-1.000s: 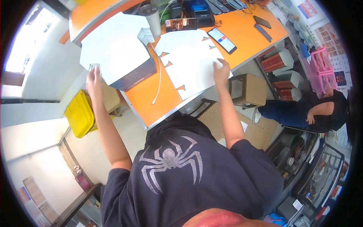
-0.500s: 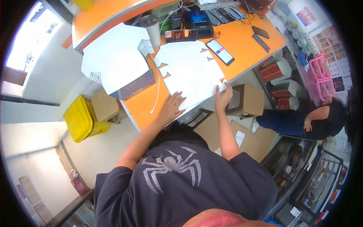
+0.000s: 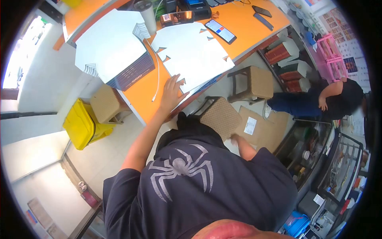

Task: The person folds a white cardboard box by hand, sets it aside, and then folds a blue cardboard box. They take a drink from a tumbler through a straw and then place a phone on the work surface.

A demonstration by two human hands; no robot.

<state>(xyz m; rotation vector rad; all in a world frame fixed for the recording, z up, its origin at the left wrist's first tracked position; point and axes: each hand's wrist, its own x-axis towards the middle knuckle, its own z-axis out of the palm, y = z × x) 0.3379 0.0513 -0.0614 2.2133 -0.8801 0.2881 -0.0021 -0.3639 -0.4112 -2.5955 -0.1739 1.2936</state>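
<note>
White die-cut sheets (image 3: pixel 195 53) lie in a pile on the orange table (image 3: pixel 254 30), with notches along their sides. My left hand (image 3: pixel 172 95) rests with fingers spread on the near left corner of this pile. Off the table, low beside my body, my right hand (image 3: pixel 236 139) hangs near a woven stool (image 3: pixel 221 118); it is blurred and its fingers cannot be made out. Left of the pile stands a taller stack of white sheets (image 3: pixel 111 46) with dark printed edges. A white cable (image 3: pixel 157 75) runs between the two piles.
A lit phone (image 3: pixel 221 31) lies right of the sheets; another phone (image 3: pixel 177 18) is propped behind them. A tumbler (image 3: pixel 145 16) stands at the back. Brown stools (image 3: pixel 260 83) and a yellow bin (image 3: pixel 80 125) stand on the floor. Another person (image 3: pixel 338 99) is at the right.
My right hand has left the right edge of the sheets and dropped down beside my body. My left hand stays at the near left corner. The table sits higher in view.
</note>
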